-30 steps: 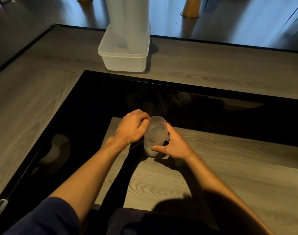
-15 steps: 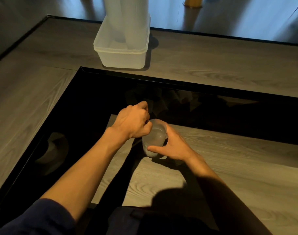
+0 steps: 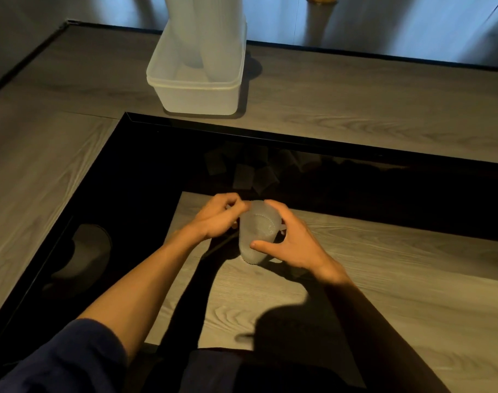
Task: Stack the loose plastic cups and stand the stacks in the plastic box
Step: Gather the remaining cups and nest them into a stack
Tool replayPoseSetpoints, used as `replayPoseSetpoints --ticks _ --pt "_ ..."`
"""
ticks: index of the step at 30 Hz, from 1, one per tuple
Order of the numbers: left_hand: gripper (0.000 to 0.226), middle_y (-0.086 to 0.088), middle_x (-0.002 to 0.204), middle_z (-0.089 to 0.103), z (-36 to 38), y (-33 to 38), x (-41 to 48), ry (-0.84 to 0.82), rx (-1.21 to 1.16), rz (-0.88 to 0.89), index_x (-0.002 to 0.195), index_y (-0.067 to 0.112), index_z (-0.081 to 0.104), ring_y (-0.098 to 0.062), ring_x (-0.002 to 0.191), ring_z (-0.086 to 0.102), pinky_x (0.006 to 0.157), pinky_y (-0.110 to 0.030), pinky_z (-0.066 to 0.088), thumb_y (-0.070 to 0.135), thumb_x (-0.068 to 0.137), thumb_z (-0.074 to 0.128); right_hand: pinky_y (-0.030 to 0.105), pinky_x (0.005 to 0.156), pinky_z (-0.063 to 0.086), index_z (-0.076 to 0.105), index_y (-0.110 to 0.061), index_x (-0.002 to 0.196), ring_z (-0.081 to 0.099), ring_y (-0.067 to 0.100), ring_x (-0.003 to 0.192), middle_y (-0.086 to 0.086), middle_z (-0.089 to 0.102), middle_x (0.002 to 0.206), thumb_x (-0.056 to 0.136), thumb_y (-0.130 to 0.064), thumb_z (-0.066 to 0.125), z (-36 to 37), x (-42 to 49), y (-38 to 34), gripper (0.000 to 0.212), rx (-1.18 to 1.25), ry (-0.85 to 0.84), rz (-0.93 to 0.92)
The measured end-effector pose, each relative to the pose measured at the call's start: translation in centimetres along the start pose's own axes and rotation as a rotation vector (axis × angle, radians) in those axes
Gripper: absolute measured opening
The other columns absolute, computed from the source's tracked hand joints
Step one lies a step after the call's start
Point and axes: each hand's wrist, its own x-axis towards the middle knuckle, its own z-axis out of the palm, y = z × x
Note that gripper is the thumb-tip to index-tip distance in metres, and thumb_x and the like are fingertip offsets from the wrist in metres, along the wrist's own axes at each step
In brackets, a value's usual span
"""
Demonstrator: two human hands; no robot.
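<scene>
The right hand [image 3: 296,245] clasped the cup [image 3: 257,236], short of the plastic box [image 3: 197,100]. The left hand [image 3: 216,219] curled at its rim, grip unclear. Stacking seemed underway; boxing it upright should follow.

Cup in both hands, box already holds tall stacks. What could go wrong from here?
1. The stacks in the plastic box rise far above its low wall and one looks tilted; adding another could topple them.
2. Loose cups lie in the dark recess, barely visible: easy to miss or knock.
3. The right hand wraps the cup and the left hand pinches its rim; a hard squeeze might buckle it.
</scene>
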Motion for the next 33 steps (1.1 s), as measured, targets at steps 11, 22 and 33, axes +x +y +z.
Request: replayPoseSetpoints --ticks 11,22,33 --pt "0.028 0.001 0.088 0.066 1.6 -1.7 4.8 0.202 -0.265 -0.281 0.087 0.023 0.067 -0.019 0.086 0.063 0.076 -0.030 0.046 0.034 0.106 0.049 0.018 0.089 0.046 0.043 -0.050 0.132 0.052 -0.012 0.116 -0.032 0.053 0.125 0.073 -0.047 0.086 -1.5 0.2 0.8 0.073 0.009 0.030 0.069" --pt "0.012 -0.003 0.099 0.071 1.7 -2.1 8.0 0.178 -0.610 -0.476 0.102 0.016 0.059 -0.010 0.083 0.071 0.072 -0.027 0.051 0.014 0.107 0.048 0.028 0.091 0.054 0.044 -0.047 0.130 0.056 -0.006 0.113 -0.027 0.057 0.123 0.072 -0.040 0.089 -2.4 0.2 1.4 0.074 0.014 0.016 0.113" --pt "0.017 -0.007 0.098 0.072 1.8 -3.3 7.4 0.200 -0.693 -0.503 0.102 0.018 0.065 -0.021 0.091 0.073 0.095 -0.039 0.053 0.014 0.106 0.049 0.032 0.097 0.053 0.045 -0.052 0.131 0.053 -0.007 0.118 -0.031 0.055 0.126 0.072 -0.041 0.088 -1.8 -0.4 0.7 0.074 0.040 0.008 0.127"
